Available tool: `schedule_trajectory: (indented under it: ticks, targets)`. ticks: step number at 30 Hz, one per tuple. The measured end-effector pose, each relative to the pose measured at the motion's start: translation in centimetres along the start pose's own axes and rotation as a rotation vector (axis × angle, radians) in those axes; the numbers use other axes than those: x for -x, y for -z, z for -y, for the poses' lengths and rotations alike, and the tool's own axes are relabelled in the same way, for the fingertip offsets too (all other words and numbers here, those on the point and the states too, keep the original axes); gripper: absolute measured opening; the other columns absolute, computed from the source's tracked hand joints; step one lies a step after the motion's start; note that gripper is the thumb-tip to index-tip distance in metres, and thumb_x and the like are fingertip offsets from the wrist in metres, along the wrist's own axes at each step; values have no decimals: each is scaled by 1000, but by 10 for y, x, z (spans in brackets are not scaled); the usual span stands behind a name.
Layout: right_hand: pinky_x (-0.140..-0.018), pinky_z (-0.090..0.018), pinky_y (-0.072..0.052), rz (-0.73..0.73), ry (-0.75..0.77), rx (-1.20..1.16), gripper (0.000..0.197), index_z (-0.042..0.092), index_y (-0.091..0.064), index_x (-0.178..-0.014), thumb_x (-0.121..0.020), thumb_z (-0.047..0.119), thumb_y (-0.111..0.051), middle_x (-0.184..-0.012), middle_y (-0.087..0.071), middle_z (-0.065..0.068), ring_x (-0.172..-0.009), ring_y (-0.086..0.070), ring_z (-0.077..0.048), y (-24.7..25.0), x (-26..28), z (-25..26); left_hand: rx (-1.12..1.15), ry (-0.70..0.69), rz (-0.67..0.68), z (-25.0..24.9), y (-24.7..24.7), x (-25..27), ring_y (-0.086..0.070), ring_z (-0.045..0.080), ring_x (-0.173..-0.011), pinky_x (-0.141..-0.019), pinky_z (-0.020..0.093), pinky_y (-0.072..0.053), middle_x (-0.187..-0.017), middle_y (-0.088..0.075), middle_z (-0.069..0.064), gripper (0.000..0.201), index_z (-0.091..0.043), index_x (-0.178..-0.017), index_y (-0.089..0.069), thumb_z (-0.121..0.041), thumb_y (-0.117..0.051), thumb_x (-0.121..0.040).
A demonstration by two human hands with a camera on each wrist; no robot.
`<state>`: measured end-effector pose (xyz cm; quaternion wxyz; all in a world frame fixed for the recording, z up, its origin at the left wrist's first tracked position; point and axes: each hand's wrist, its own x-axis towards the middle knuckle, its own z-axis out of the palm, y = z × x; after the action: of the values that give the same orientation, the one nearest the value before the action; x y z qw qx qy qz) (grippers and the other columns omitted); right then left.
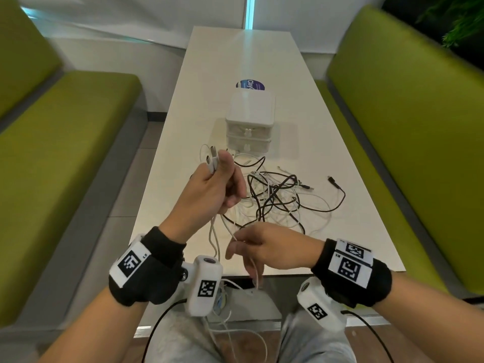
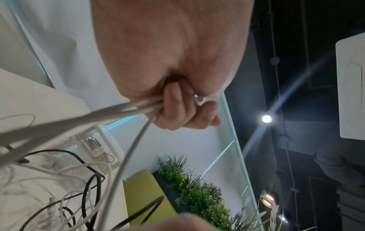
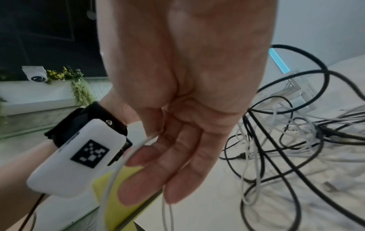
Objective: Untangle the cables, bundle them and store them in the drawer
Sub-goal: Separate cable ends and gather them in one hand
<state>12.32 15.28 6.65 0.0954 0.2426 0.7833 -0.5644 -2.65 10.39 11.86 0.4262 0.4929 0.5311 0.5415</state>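
Fingers of the left hand are curled tight round a bunch of white cables, with their plug ends sticking up past the thumb; the left wrist view shows the same fist with pale strands running out of it. Nearer and to the right, the right hand pinches a single thin white cable between thumb and forefinger, its other fingers loosely extended, and the strand hangs down over the near table edge toward the lap. On the white table, just beyond both hands, lies the tangle of black and white cables (one black plug stretches off to the right). Beyond the tangle stands a small white drawer unit, both drawers closed. Green benches flank the table.
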Motion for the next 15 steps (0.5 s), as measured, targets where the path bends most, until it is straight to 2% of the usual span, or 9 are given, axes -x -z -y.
schedule_trajectory:
  ticks: [2, 5, 7, 8, 9, 10, 11, 13, 15]
  targets:
    - [-69, -37, -54, 12, -45, 42, 26, 11, -61, -104, -104, 28, -41, -64, -64, -4, -60, -67, -30, 1, 1, -5, -54, 30, -5, 0, -1, -2, -34, 10, -41, -39, 18, -25, -46, -40, 6, 69, -8, -54, -53, -63, -21, -82]
    - [-70, -34, -55, -82, -38, 214, 21, 20, -63, -95, -102, 31, -46, -71, -69, -1, -61, -68, -20, 12, 0, -12, -131, 29, 21, 2, -4, -7, -32, 10, -41, -42, 19, -26, -43, -39, -3, 71, -6, -56, -53, -64, -23, -83]
    - [-67, -30, -56, -200, -25, 317, 20, 22, -67, -92, -99, 33, -51, -70, -68, 3, -58, -67, -11, 24, -2, -17, -163, 20, 65, 3, -6, -10, -32, 8, -42, -44, 20, -27, -44, -38, -9, 68, -4, -62, -62, -64, -37, -85]
    - [-65, -27, -54, -254, -29, 329, 21, 23, -68, -90, -99, 34, -52, -69, -68, 3, -56, -66, -9, 30, -2, -19, -178, 14, 74, 2, -7, -12, -35, 3, -41, -45, 16, -29, -43, -39, -13, 58, -2, -71, -68, -54, -48, -88]
    - [-63, -26, -52, -291, -36, 330, 22, 24, -68, -87, -98, 36, -53, -68, -67, 3, -54, -65, -9, 35, -2, -21, -182, 13, 75, 2, -9, -13, -40, 0, -40, -45, 10, -30, -42, -43, -15, 43, 1, -82, -73, -38, -57, -91]
    - [-61, -25, -50, -305, -40, 340, 24, 24, -68, -84, -97, 38, -54, -65, -67, 2, -53, -65, -10, 38, -1, -22, -192, 15, 71, 2, -9, -15, -42, -2, -40, -45, 6, -29, -42, -46, -18, 28, 1, -91, -74, -24, -62, -92]
    - [-60, -25, -49, -303, -41, 359, 26, 23, -68, -82, -96, 41, -55, -63, -67, -1, -52, -64, -11, 39, 0, -24, -200, 20, 61, 5, -10, -16, -39, 0, -40, -44, 8, -27, -42, -46, -18, 23, -1, -96, -75, -20, -63, -91]
    - [-59, -27, -49, -330, -20, 371, 30, 24, -65, -74, -95, 43, -56, -59, -65, -5, -48, -63, -14, 40, 1, -28, -162, 35, 68, 11, -11, -18, -27, 8, -43, -45, 20, -22, -45, -38, -13, 28, -10, -97, -77, -31, -59, -92]
    - [-60, -35, -52, -423, 19, 344, 37, 21, -59, -64, -95, 42, -57, -56, -62, -7, -49, -62, -18, 42, 2, -35, -65, 86, 85, 14, -15, -20, -22, 14, -47, -45, 28, -17, -54, -32, -2, 44, -10, -93, -77, -45, -49, -92]
